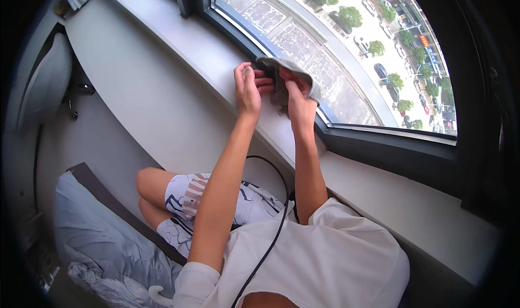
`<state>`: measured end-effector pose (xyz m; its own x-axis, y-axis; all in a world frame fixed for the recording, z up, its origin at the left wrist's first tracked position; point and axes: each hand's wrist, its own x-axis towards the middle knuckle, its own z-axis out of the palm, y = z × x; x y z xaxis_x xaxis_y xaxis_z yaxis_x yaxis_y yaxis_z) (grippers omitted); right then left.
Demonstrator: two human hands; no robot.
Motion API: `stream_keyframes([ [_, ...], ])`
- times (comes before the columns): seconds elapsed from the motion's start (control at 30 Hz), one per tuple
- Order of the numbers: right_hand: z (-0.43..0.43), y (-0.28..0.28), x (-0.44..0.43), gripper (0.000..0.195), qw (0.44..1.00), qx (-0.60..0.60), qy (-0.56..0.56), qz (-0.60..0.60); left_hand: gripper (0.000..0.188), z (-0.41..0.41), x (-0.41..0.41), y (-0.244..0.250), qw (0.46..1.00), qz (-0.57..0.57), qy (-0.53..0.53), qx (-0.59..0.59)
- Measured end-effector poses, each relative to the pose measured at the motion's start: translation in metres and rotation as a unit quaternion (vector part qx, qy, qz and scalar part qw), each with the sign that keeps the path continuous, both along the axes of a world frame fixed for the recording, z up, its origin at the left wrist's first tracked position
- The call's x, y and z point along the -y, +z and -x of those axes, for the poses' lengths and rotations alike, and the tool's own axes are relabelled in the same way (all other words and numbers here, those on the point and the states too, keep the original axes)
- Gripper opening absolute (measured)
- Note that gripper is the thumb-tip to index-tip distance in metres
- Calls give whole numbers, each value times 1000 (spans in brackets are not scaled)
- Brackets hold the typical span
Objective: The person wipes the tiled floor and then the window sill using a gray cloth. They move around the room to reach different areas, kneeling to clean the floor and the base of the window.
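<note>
My right hand (pixel 302 99) grips a grey fabric cap (pixel 308 73) over the windowsill, its thumb lying against the cap's dark inner side. The cap's outer edge curves towards the glass. My left hand (pixel 248 92) is just left of the cap, fingers apart and loosely bent, with nothing seen between thumb and fingers. Its fingertips overlap the cap's dark edge; whether they touch it I cannot tell. Some of the cap is hidden behind my hands.
The pale windowsill (pixel 191 58) runs along a dark-framed window (pixel 321 60), above a long white desktop (pixel 134 64). A black cable (pixel 280 227) crosses my shirt. Grey-blue bedding (pixel 101 227) lies at lower left, a white chair (pixel 44 76) at far left.
</note>
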<state>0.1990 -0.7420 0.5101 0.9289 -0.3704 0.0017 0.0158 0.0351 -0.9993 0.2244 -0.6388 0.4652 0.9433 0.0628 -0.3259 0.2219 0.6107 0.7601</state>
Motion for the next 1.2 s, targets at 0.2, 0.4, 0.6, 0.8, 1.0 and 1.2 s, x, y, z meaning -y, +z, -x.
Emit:
stream_keyframes([
  [0.2, 12, 84, -14, 33, 974, 165, -157, -1, 26, 14, 2, -4, 967, -242, 55, 52],
  [0.4, -18, 184, 5, 43, 914, 406, -6, 20, 23, 14, 13, -12, 914, -374, 52, 152],
  [0.6, 10, 18, -36, 33, 919, 171, -297, -196, 21, 21, 2, -21, 912, -361, 82, 176],
  [0.8, 29, 70, -8, 21, 915, 201, -240, -254, 27, 19, 11, -5, 925, -341, 24, 163],
  [1.0, 30, 187, 23, 26, 873, 426, -229, -58, 24, 18, 11, -6, 921, -357, 17, 158],
  [1.2, 30, 93, 0, 45, 868, 242, -425, -88, 24, 23, 13, -2, 918, -362, 8, 161],
])
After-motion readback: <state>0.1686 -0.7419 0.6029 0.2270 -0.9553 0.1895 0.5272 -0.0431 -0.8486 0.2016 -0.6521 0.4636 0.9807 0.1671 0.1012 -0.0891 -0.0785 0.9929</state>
